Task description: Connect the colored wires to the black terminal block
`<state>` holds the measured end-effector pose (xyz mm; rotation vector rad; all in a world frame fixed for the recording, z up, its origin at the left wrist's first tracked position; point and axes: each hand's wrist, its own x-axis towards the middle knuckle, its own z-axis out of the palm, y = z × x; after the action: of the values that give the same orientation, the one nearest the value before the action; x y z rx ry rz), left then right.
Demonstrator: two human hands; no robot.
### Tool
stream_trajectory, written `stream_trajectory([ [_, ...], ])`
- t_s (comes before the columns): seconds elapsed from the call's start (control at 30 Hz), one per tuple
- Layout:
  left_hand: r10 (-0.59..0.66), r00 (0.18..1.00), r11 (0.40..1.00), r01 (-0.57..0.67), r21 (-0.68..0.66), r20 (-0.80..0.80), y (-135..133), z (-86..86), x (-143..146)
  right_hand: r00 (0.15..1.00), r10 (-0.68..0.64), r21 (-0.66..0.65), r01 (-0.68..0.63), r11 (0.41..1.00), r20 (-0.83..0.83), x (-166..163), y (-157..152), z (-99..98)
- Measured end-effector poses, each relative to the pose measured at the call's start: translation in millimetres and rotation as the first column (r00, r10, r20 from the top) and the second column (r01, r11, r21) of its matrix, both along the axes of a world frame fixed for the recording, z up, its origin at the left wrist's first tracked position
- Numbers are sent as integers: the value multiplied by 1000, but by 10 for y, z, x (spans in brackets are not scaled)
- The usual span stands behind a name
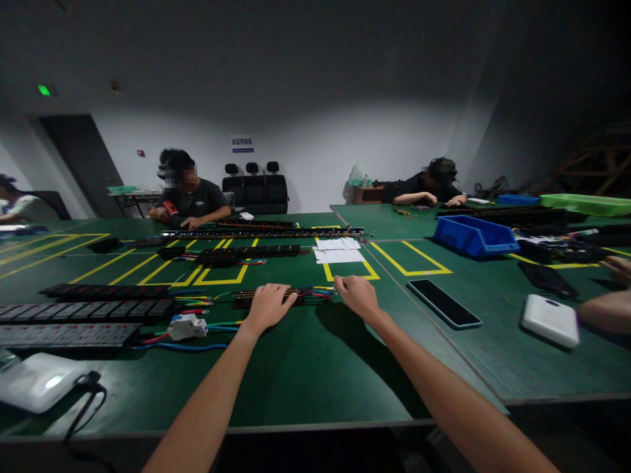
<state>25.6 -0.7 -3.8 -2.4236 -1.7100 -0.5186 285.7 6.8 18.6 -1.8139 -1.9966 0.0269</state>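
Worktable, green [296, 387], seen from the wearer's seat; landmark = white papers [338, 253]. Wired strip [240, 300], dark & slim, lies nearer the wearer than the papers & a bit to their L, w/ thin coloured wires [318, 293] at its R end, just on the near side of the papers. L hand [270, 303], nearer than & L of the papers, lies palm down over the strip, thumb apart from fingers; grip under palm hidden, can't tell. R hand [358, 295], directly nearer than the papers & slightly R, has fingers curled at the wire ends; whether it pinches a wire, can't tell. Well L of the papers & nearer: three long socket strips [64, 334], side by side, plus white block [187, 326] w/ red & blue leads. R of the papers & nearer: phone [444, 303], then white box [550, 320]. R of the papers, approx. level: blue bin [473, 236]. Beyond the papers: co-worker in dark top [202, 200] to L, w/ red tool [170, 208] in hand; second co-worker [431, 184] to R, bent low, both forearms on table.
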Motion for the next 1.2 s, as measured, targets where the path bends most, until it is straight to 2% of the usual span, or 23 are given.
stream_trajectory([
  [0.1,-4,1000,1000,4,-1,7,-5,8,2,1000,-2,-26,2,1000,5,-1,9,-12],
  [0.27,-2,1000,1000,2,-6,7,-7,20,11,994,82,-161,-70,985,70,-27,26,-78],
  [0.53,4,1000,1000,-4,14,-4,-14,11,12,998,-46,-13,47,999,50,-25,-42,32],
  [0.63,-1,1000,1000,1,2,16,-25,19,14,996,-57,-5,58,998,64,-23,-34,30],
  [0.8,1,999,1000,-1,5,37,-48,69,30,994,42,-119,-30,992,101,-30,-2,-39],
  [1.0,-26,999,999,24,47,44,-104,174,49,997,11,1,-11,1000,77,-4,-11,-6],
  [1.2,-18,999,998,16,53,51,-134,234,54,976,170,-75,-161,984,136,-26,-14,-21],
])
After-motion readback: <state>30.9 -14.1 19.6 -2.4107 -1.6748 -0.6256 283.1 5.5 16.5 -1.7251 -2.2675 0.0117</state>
